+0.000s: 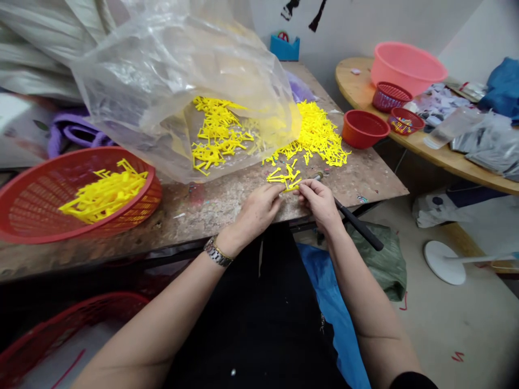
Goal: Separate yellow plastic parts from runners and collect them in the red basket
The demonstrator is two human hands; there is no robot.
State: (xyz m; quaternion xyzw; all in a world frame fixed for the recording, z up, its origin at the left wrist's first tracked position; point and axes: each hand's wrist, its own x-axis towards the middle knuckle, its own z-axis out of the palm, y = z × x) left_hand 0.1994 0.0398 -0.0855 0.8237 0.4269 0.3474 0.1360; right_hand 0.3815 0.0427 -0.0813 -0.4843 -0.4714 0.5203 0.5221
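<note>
At the table's front edge, my left hand (pixel 259 209) and my right hand (pixel 318 202) are close together, fingertips pinched on a small yellow plastic piece (pixel 291 188). Its exact shape is partly covered by my fingers. Just beyond my fingertips lie a few loose thin yellow pieces (pixel 284 176). A larger heap of yellow plastic pieces (pixel 320 132) spreads behind them. Beside my right hand, a black-handled tool (pixel 360 226) sticks out over the table edge, its metal end partly hidden behind the hand.
A clear plastic bag (pixel 138 92) with more yellow pieces covers the table's back. On the left stands a red basket (pixel 48 229) of yellow parts. A red bowl (pixel 365 129) sits at the right corner. Beyond is a round wooden table (pixel 351 73) with a pink basin (pixel 405 67).
</note>
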